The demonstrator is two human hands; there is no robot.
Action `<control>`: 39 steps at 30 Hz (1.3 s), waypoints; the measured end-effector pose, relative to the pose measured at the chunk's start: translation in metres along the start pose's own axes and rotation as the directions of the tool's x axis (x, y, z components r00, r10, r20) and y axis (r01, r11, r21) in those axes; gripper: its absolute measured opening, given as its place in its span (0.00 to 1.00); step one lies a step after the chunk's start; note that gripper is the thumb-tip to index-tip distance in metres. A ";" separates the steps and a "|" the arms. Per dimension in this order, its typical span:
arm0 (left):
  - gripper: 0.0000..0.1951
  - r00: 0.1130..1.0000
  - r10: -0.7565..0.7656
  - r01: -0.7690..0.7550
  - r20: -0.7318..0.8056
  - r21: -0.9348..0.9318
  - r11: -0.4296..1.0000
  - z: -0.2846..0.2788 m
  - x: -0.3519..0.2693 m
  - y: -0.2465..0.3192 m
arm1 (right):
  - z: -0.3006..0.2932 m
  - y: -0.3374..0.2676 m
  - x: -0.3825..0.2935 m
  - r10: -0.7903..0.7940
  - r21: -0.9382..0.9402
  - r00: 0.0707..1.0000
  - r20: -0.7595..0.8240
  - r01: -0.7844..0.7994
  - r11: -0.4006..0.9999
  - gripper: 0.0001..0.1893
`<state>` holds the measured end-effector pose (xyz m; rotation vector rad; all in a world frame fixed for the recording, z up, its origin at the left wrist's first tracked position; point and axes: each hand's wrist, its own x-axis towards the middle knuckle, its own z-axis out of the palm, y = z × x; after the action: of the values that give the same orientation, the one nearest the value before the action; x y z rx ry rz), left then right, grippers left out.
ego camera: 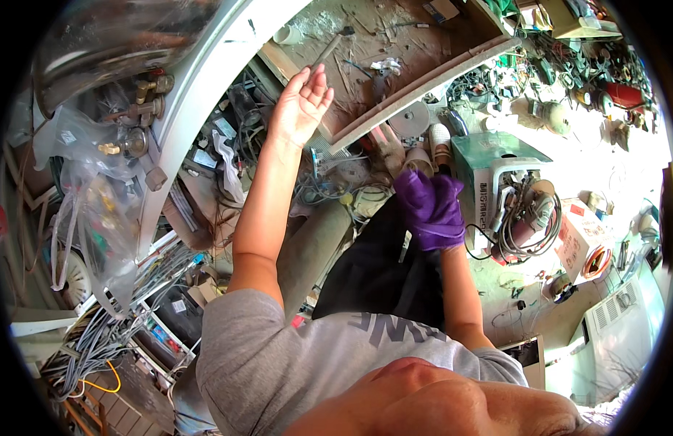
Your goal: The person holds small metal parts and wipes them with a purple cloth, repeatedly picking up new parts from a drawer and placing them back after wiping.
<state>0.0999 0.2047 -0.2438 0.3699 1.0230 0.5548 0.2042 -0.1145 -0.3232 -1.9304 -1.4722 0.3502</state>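
Note:
My left hand (303, 106) is palm up over the near left corner of a shallow, dirty tray (423, 84). Its thumb and fingertips close on the near end of a thin-handled tool (328, 50) with a small dark head, which points away over the tray. Scraps, thin sticks and a crumpled white piece (386, 66) lie in the tray. My right hand (430, 210) is covered by purple fabric, bunched around it down to the wrist; its fingers are hidden, and whether the fabric is a glove or a cloth cannot be told. It is above my dark-trousered leg, beside a green-topped box (492, 147).
A large white curved frame (178, 117) and brass valves (130, 146) stand at left, with bundled cables (91, 340) below. On the right are an angle grinder (538, 212) with coiled cord, a cardboard box (584, 234) and a white appliance casing (614, 332). Tangled wires and parts clutter the floor.

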 end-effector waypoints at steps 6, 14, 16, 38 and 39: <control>0.15 0.996 -0.035 0.026 0.088 0.102 0.994 0.015 -0.027 -0.045 | -0.080 -0.020 0.100 0.075 0.119 0.996 -0.040 -0.070 0.990 0.26; 0.17 0.710 0.418 -0.632 0.567 0.774 0.024 0.049 -0.103 -0.146 | -0.047 -0.023 0.106 0.537 0.980 0.835 0.123 -0.188 0.068 0.25; 0.21 0.578 0.446 -0.646 0.683 0.717 -0.262 0.050 -0.116 -0.155 | -0.050 -0.021 0.109 0.515 0.904 0.856 0.046 -0.254 0.343 0.25; 0.24 0.910 -0.288 0.251 0.298 0.154 0.955 0.005 -0.154 -0.145 | -0.096 -0.098 0.091 0.268 0.989 0.954 0.136 -0.148 0.024 0.11; 0.23 0.944 -0.180 0.100 0.276 0.280 0.955 -0.003 -0.153 -0.148 | -0.094 -0.098 0.087 0.224 0.930 0.966 0.125 -0.193 0.313 0.15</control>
<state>0.0739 -0.0054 -0.2177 0.5917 0.8213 0.2224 0.2136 -0.0529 -0.1743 -1.0781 -0.6287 1.0418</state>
